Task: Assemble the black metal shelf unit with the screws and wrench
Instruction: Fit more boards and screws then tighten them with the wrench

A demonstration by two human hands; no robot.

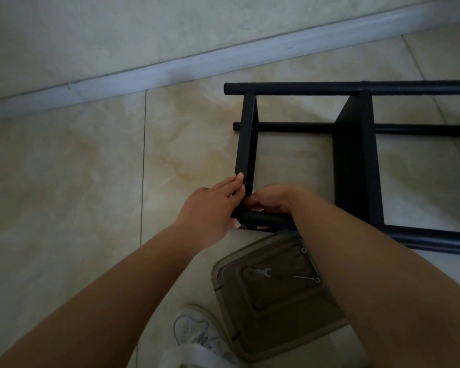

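Shelf unit (352, 158): black metal, lies on its side on the tiled floor (64, 168), at 2 o'clock from frame centre. Long round tubes run off toward 3 o'clock; two flat panels cross between them.
End panel (246, 139): the left one, runs from the top tube at 12 down to the near tube at 6.
Near tube (260, 220): its left end sits at the bottom corner of the end panel, between the two hands.
Left hand (210, 208): fingers straight, laid flat against the outer face of the end panel near its lower corner; thumb tucked down by the tube end. Presses, no wrap.
Right hand (274, 199): fingers curled over the near tube just right of the corner, gripping it; fingertips hidden under the hand.
Lid (274, 296): brown plastic, on the floor at 6 o'clock from the hands, partly under the right forearm.
Wrench (262, 272): small, flat, silver, lies on the lid, untouched.
Screws (307, 277): a few long ones with washers on the lid, at 3 o'clock from the wrench, partly hidden by the forearm.
Shoe (197, 333): white, at 7 o'clock from the lid, touching its edge.
Baseboard (170, 73): pale, runs diagonally across the top, well apart from the shelf.
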